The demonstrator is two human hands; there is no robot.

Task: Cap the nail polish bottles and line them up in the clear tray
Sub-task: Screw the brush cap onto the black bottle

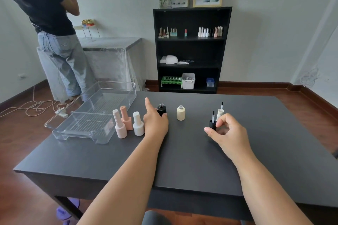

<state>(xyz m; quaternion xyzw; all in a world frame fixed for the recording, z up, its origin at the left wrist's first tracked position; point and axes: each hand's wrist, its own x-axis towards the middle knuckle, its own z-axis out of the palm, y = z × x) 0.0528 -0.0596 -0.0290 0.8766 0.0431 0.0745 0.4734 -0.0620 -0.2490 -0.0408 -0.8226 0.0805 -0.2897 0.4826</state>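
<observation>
Left hand [155, 124] fingers grasp black bottle [161, 109], base hidden; right hand [225, 133] fingers pinch black cap [212, 124].

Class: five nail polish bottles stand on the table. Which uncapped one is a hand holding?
The black bottle, gripped by the left hand. The cream bottle, also open, stands untouched; the other three have caps on.

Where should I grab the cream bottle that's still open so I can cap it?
Grip the cream bottle around its straight round body, below the shoulder, coming in from your near side. It stands upright and alone, clear of the black bottle under your left hand. A low side grip leaves the narrow open neck free for the cream cap.
</observation>
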